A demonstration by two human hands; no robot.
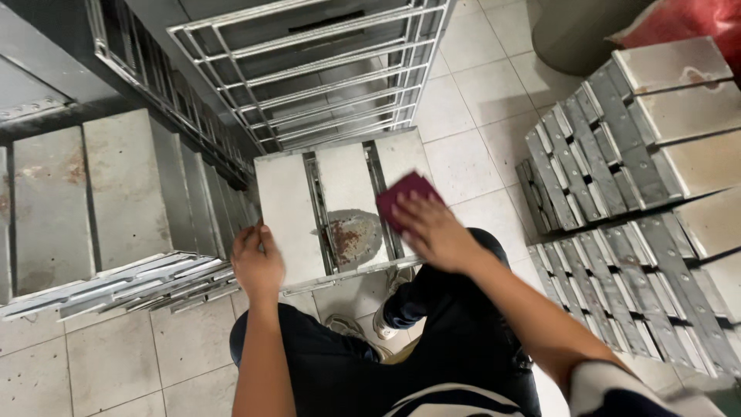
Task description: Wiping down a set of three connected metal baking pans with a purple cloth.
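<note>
A flat grey metal panel (pixel 289 205) with two slots lies across my knees, a rusty wet patch (pixel 351 235) near its middle. My left hand (pixel 257 262) grips the panel's near left edge. My right hand (pixel 434 232) presses a dark red scouring pad (pixel 401 194) flat on the panel, just right of the rusty patch. My dark trousers and one shoe show below the panel.
A metal wire rack frame (pixel 324 69) leans ahead. Stacks of similar metal panels stand on the left (pixel 116 193) and on the right (pixel 617 193). Pale tiled floor (pixel 471 123) runs between them. A grey bin (pixel 579 31) and a red bag (pixel 695 23) sit at top right.
</note>
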